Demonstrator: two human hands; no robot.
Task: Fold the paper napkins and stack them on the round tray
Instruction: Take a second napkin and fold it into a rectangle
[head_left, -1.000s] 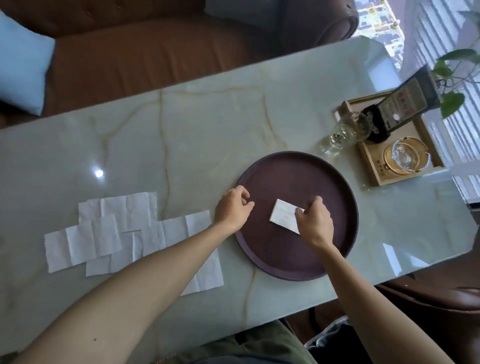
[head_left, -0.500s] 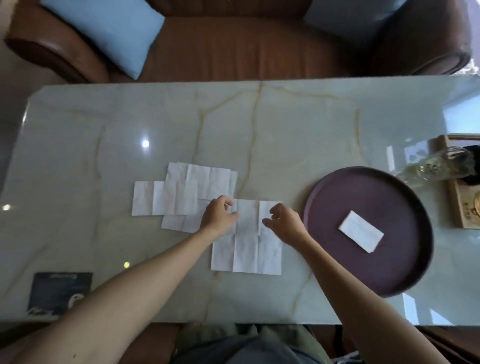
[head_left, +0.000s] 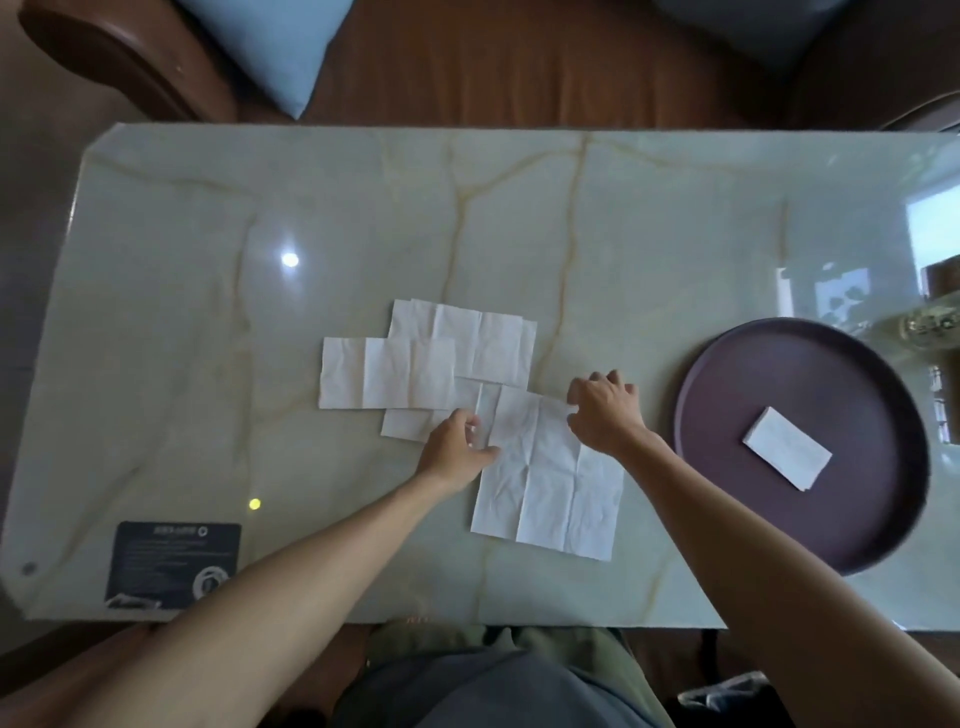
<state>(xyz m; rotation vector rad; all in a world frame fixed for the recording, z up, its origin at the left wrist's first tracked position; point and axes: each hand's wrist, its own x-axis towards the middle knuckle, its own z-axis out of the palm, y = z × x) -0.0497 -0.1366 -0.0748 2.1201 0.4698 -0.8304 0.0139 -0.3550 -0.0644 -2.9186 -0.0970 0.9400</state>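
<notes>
Two hands, left (head_left: 457, 447) and right (head_left: 602, 410), pinch the far corners of the open napkin (head_left: 550, 478) on the table (head_left: 675, 234), presumably to fold it toward the body, while one folded napkin (head_left: 787, 454) lies on the tray (head_left: 727, 374).

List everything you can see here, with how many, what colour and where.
Marble table: one, pale green with tan veins, centre.
Unfolded paper napkins: about four, white, overlapping mid-table; nearest one under both hands.
Folded paper napkin: one, white, on the tray.
Round tray: one, dark purple, right.
Printed card: one, dark, near-left corner.
Sofa: one, brown, behind the table.
Cushions: two, light blue, on the sofa.
Left hand: on the nearest napkin's left edge.
Right hand: on its far-right corner.
</notes>
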